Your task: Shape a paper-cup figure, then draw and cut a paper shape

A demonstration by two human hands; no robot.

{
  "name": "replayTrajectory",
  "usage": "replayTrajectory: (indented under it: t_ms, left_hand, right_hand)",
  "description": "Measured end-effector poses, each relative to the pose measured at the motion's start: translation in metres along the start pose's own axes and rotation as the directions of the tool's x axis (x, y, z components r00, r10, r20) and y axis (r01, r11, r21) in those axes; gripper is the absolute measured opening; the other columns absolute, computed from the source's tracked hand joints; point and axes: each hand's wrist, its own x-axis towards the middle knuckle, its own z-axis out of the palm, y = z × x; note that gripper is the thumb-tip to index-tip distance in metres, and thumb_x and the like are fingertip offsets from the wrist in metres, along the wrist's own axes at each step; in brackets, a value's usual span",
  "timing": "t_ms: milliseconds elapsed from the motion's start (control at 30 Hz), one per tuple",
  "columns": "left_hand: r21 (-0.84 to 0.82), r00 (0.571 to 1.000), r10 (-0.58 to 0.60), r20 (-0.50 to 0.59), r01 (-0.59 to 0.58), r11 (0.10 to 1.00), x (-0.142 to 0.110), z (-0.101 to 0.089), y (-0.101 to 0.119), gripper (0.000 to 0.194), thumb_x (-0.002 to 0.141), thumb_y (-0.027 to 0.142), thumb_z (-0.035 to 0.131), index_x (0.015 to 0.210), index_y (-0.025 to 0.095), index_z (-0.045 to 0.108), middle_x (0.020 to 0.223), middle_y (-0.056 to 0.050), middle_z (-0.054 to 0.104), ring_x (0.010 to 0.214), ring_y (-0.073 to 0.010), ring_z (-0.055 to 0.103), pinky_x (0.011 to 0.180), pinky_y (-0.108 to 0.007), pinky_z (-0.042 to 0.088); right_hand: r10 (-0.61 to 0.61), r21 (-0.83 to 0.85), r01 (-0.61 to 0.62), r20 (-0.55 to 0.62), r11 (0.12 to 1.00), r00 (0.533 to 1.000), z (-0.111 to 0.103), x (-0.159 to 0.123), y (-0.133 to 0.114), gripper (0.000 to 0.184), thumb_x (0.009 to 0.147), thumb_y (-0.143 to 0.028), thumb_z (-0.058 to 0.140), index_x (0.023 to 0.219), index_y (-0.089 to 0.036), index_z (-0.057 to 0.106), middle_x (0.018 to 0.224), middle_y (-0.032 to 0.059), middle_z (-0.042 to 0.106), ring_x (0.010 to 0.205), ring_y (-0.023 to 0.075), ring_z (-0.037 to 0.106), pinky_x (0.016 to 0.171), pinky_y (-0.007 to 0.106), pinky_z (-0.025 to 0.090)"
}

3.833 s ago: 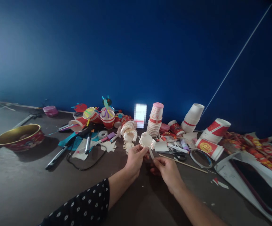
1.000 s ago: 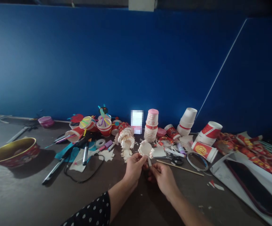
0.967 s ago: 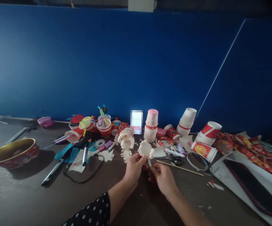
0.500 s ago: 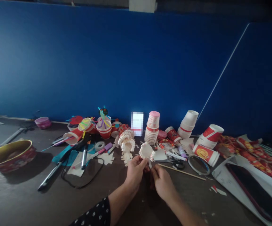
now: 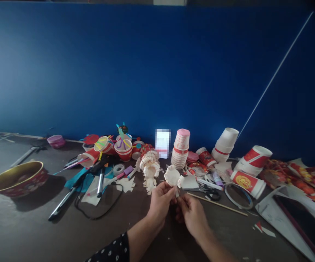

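A person is working a fringed paper-cup rosette (image 5: 172, 175) between two bare hands, holding it up low over a cluttered dark worktop (image 5: 32, 222), near the middle of the scene. The left hand (image 5: 160, 203), emerging from a black polka-dot sleeve (image 5: 112, 251), is closing its grip around the underside of the rosette, fingers curled in. The right hand (image 5: 192, 220) is pinching a narrow white paper strip (image 5: 177, 193) running down from the rosette, its grip almost fully shut on the strip.

Just beyond the left hand, a tiered paper-cup lantern (image 5: 149, 169) with a ragged fringe is resting on the worktop. A white paper scrap (image 5: 189, 182) is lying just beside the rosette, with black-handled scissors (image 5: 211, 194) and a wooden skewer (image 5: 217, 204) lying farther right. Behind them, a stack of paper cups (image 5: 180, 149) is standing against a blue wall (image 5: 146, 72). To the left, a roll of tape (image 5: 118, 169), a marker (image 5: 100, 183) and a black cable (image 5: 100, 214) are sprawling near a gold-lined red bowl (image 5: 17, 178). To the right, a red-and-white paper cup (image 5: 248, 183) is lying on its side beside red patterned paper (image 5: 304, 182).
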Motion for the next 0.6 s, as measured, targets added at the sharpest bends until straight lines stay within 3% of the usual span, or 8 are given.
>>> replayTrajectory:
  t_ms: [233, 600]
  left_hand:
    - [0.071, 1.0, -0.012, 0.022, 0.011, 0.997, 0.0003, -0.0016, -0.0008, 0.023, 0.058, 0.032, 0.066, 0.061, 0.013, 0.054, 0.042, 0.004, 0.05, 0.037, -0.0054, 0.041, 0.041, -0.018, 0.029]
    - [0.1, 1.0, -0.001, -0.012, 0.003, 0.995, 0.0023, -0.0027, -0.0023, 0.022, 0.059, 0.031, 0.064, 0.058, 0.015, 0.049, 0.037, 0.005, 0.046, 0.033, -0.0055, 0.038, 0.038, -0.017, 0.027]
  right_hand:
    - [-0.003, -0.001, 0.003, -0.003, 1.0, 1.0, -0.0007, -0.0017, -0.0024, 0.033, 0.075, -0.049, 0.044, 0.061, -0.019, 0.049, 0.047, -0.0024, 0.053, 0.037, 0.0128, 0.052, 0.035, 0.021, 0.039]
    - [0.044, 0.168, -0.05, 0.035, 0.985, 0.998, -0.0022, -0.0013, -0.0068, 0.034, 0.067, -0.049, 0.055, 0.067, -0.015, 0.058, 0.058, 0.0008, 0.06, 0.045, 0.0126, 0.056, 0.042, 0.021, 0.043]
